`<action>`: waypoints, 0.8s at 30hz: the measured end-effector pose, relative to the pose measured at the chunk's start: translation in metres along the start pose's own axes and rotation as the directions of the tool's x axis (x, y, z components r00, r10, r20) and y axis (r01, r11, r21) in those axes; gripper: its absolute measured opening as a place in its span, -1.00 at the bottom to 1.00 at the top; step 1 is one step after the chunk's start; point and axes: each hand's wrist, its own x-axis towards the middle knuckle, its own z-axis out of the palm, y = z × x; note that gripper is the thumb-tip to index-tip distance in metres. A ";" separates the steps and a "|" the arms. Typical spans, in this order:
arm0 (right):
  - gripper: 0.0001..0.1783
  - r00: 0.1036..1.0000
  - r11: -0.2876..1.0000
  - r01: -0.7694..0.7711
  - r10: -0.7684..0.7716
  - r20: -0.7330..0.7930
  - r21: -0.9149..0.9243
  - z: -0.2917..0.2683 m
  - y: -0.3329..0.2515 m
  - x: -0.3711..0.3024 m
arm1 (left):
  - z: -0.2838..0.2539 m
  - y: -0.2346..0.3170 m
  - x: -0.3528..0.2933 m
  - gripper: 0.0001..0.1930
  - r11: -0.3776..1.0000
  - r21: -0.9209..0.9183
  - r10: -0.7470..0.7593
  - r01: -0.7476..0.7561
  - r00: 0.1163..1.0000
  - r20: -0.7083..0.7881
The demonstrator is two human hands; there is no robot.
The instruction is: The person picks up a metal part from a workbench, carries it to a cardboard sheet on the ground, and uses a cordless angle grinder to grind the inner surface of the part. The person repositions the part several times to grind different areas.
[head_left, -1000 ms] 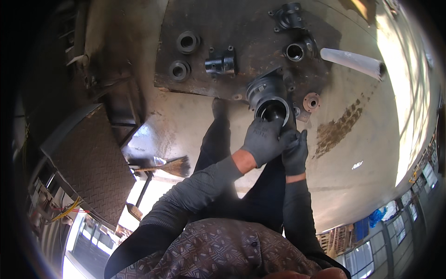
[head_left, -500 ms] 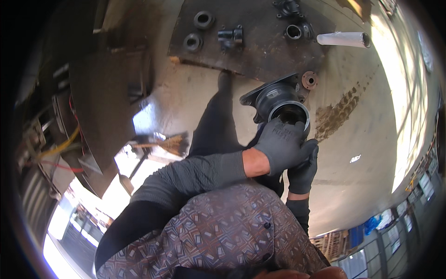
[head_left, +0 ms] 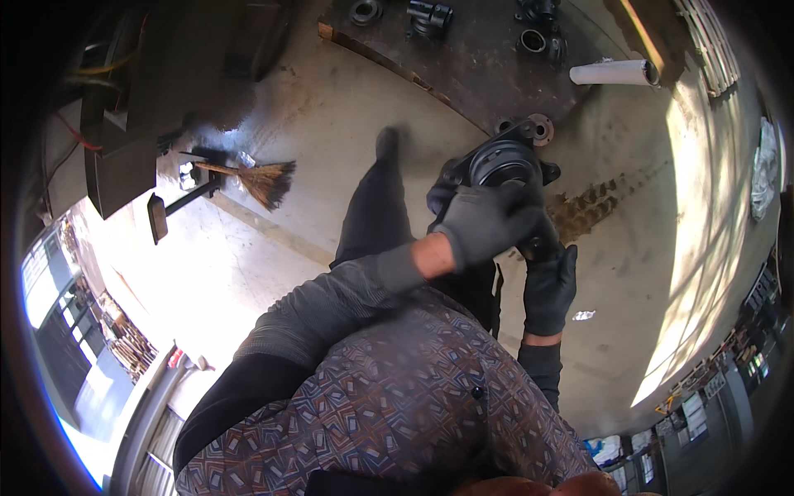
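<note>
In front of my body is a black cast-metal housing (head_left: 502,161) with a flat lobed flange and a round, stepped collar. My gloved left hand (head_left: 484,221) is closed over its near side, the fingers curled across the body just below the collar. Under the near lower end my right hand (head_left: 549,291), also gloved in dark grey, cups the housing. Its thumb points up along the right side, while its other fingers are largely hidden behind the metal. Just past the flange is a small brownish round flange (head_left: 541,130) with a central hole.
A dark plate (head_left: 463,70) on the floor ahead bears several black fittings, including a ring (head_left: 365,11) and an open-ended elbow (head_left: 533,40). A white tube (head_left: 614,73) lies at its right. A straw broom (head_left: 266,183) is at left, and a wet patch (head_left: 591,202) marks the floor at right.
The housing has been tilted, so its open bore no longer faces me and the collar and flange show more. My left hand has come out of the bore onto the body. The view has shifted.
</note>
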 end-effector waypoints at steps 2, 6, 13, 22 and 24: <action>-0.51 0.979 0.874 0.185 -0.206 0.002 -0.449 -0.008 0.001 -0.012 | 0.005 -0.011 -0.022 -0.63 0.975 -0.219 0.039 -0.048 0.998 -0.048; -0.64 0.897 0.575 0.406 -0.399 0.190 -0.711 -0.018 -0.002 -0.031 | 0.002 -0.028 -0.090 -0.49 0.947 -0.255 0.172 -0.197 0.978 -0.115; -0.63 0.928 0.857 0.343 -0.247 0.278 -0.385 0.018 0.019 -0.074 | 0.013 -0.042 -0.223 -0.02 0.842 -0.491 0.025 -0.222 0.926 -0.377; -0.51 0.757 0.330 0.653 -0.243 0.607 -0.682 0.084 0.050 -0.179 | 0.026 -0.035 -0.413 0.11 0.943 -0.214 0.058 -0.254 0.761 -0.646; -0.47 0.891 0.747 0.341 -0.063 0.449 -0.572 0.098 0.058 -0.199 | 0.027 -0.034 -0.443 0.12 0.949 -0.168 0.079 -0.265 0.721 -0.688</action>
